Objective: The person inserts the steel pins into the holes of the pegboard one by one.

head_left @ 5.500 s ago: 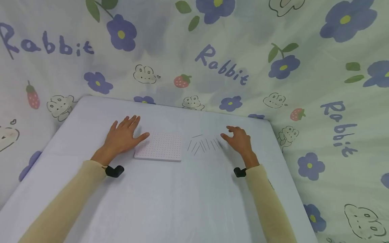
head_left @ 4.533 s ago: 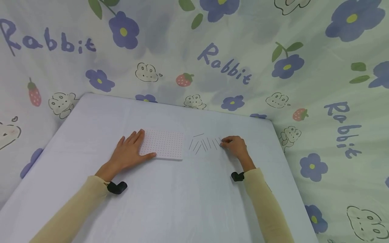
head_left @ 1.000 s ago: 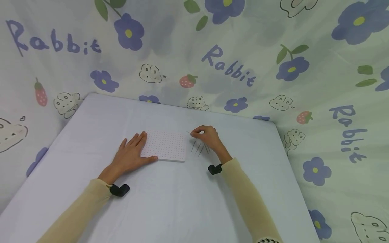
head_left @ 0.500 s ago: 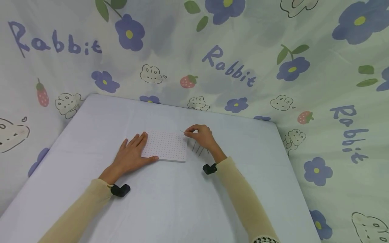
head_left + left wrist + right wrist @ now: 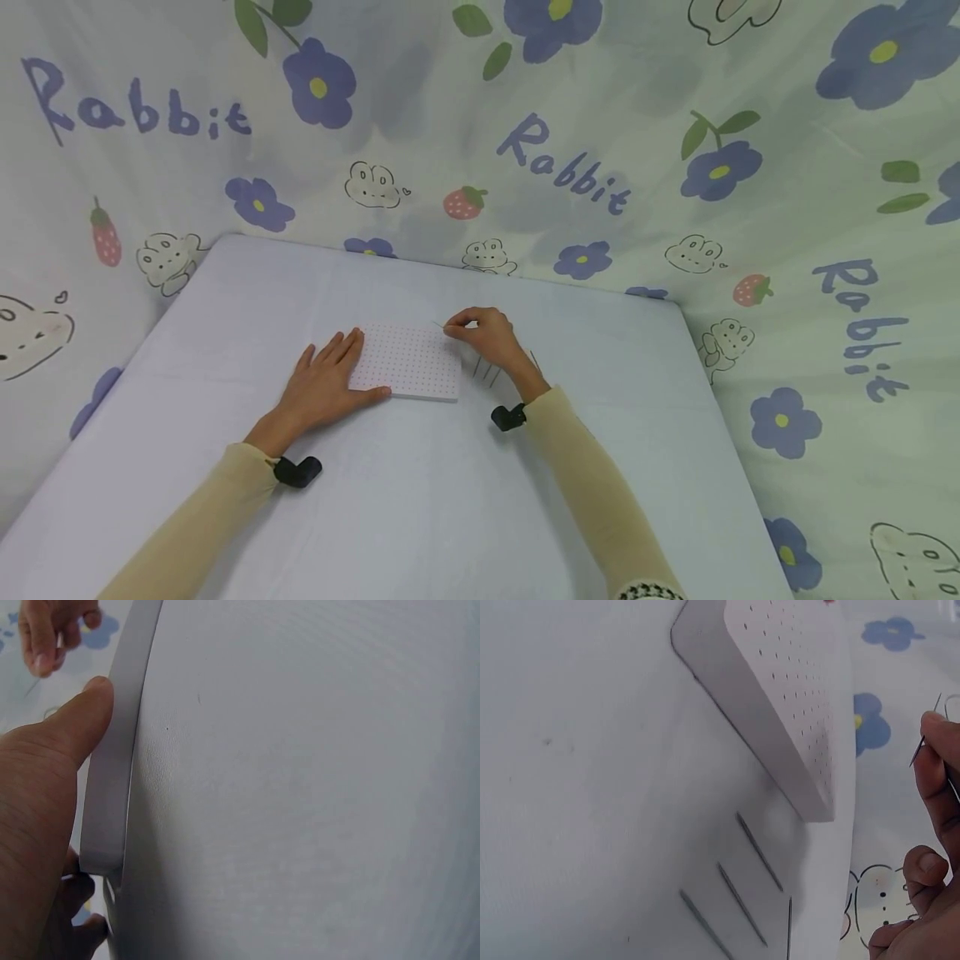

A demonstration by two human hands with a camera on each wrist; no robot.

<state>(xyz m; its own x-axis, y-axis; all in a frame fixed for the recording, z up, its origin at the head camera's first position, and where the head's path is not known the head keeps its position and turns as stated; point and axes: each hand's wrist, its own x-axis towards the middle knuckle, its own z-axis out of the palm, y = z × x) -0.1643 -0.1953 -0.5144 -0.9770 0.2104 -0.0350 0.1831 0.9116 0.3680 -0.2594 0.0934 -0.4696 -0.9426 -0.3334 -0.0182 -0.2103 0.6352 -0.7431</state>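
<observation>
Right fingers (image 5: 945, 740) pinch a slim, pointed needle (image 5: 917, 751).

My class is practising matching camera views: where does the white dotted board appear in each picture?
Head: the white dotted board lies near the centre, the left hand at its left edge.
Left wrist: its side shows as a slanting pale strip, left of centre.
Right wrist: top middle, slanting down rightward.
Shared landmark: the right hand, at top left in left wrist, right edge in right wrist.
</observation>
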